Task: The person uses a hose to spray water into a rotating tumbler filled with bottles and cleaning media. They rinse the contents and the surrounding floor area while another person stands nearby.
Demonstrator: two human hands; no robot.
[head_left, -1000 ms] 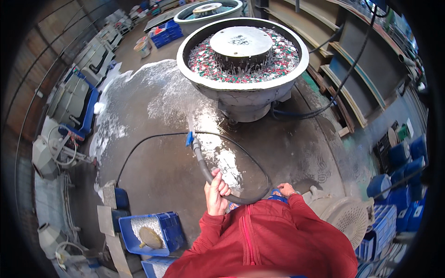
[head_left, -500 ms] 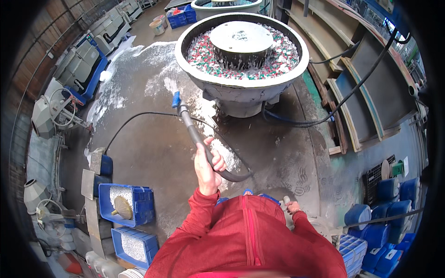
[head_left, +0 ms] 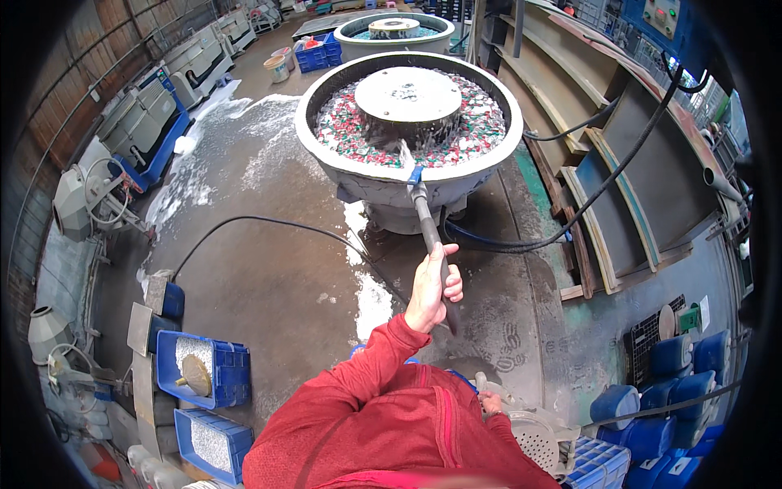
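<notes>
Fingers of the left hand [head_left: 432, 287] are wrapped tight around a grey hose [head_left: 429, 232], its blue-collared nozzle aimed over the rim of a round vibratory tub [head_left: 319, 155] and spraying water in. The hose looks stiff yet flexible, wet and likely slippery, and probably pulls under pressure; a grip close behind the nozzle suits it best. The right hand [head_left: 490, 402] rests low beside a perforated white basket [head_left: 533, 440]; whether its fingers are curled or spread cannot be told. The tub holds red, green and white pellets; blue crates [head_left: 230, 371] nearby hold pale grey granules.
</notes>
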